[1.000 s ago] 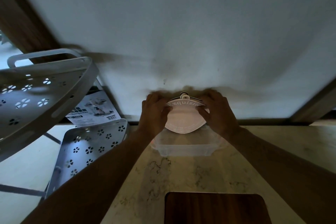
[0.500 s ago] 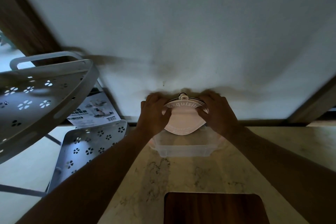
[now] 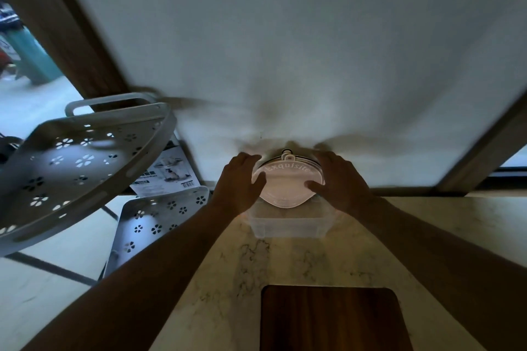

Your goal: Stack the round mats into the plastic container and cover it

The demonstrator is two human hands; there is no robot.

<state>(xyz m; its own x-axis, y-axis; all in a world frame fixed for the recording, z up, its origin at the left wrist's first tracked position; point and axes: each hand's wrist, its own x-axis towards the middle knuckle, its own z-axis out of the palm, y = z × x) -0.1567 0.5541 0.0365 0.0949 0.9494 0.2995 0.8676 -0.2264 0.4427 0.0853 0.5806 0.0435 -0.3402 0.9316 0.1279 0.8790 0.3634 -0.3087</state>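
Both hands working at the far edge of the marble countertop (image 3: 285, 265), right against the pale wall (image 3: 285, 37). Left hand (image 3: 242, 182) and right hand (image 3: 339, 179) gripping opposite sides of the stack of round mats (image 3: 286, 186), fingers curled around the rim, thumbs lying across the top face. Top mat pale pink, reading "Exquisite", hanging tab pointing toward the wall. Stack tilting toward the camera, sitting over the far part of the clear plastic container (image 3: 288, 226), near edge dipping toward the container's opening; whether touching the container or not, hard to tell in this dim light. Container standing on the countertop, open, just below the mats.

Nearer than the container, a dark wooden cutting board (image 3: 330, 319) lying flat on the marble, well apart from it. Left of the container, off the counter edge, two white perforated shelf trays with flower cut-outs: a large curved one (image 3: 79, 168) and a second one (image 3: 159, 216) leaning lower down, a printed cardboard box (image 3: 168, 174) between them. Light tiled floor (image 3: 57, 251) showing beneath. Brown wood trim (image 3: 71, 31) framing the wall on both sides.
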